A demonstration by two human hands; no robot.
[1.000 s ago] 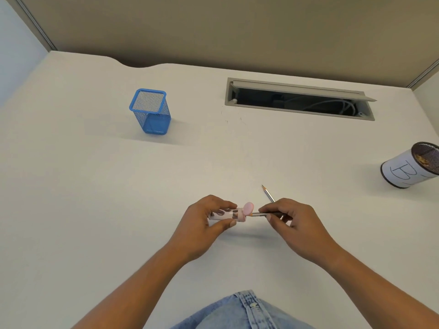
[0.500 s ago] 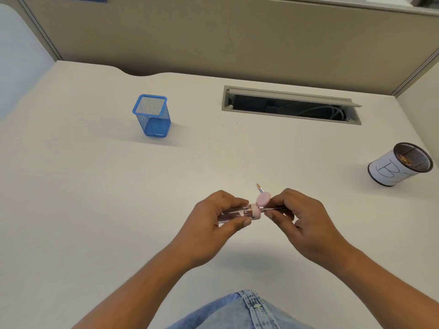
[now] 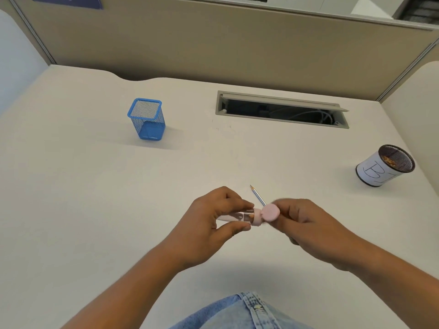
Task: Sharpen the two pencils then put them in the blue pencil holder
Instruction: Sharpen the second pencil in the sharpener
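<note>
- Sharpening is the step in hand, judged from the grip: the left hand point(image 3: 209, 224) is closed around a clear-bodied sharpener point(image 3: 240, 217) with a pink end, holding it level above the desk point(image 3: 95, 210).
- The pink round cap point(image 3: 270, 212) stands open at the sharpener's right end, touching the fingertips of the right hand point(image 3: 308, 229).
- The right hand is curled narrow at the sharpener's mouth. Whether it pinches a pencil cannot be told (the cap and motion blur hide what lies between the fingers).
- One pencil point(image 3: 257, 195) lies on the desk just behind the two hands, point aimed away from the person; its tip looks already sharp.
- The second pencil is not clearly seen; it is probably inside the right-hand grip.
- The blue pencil holder point(image 3: 147, 119) stands upright, well apart to the far left, with no pencil visible in it.
- A white-wrapped cup point(image 3: 384, 166) marked with a letter sits far right, holding what look like shavings.
- Next move, as a judgement: keep the pencil in line with the sharpener's opening and turn it against a steady left hand; a tilted entry risks snapping the lead.
</note>
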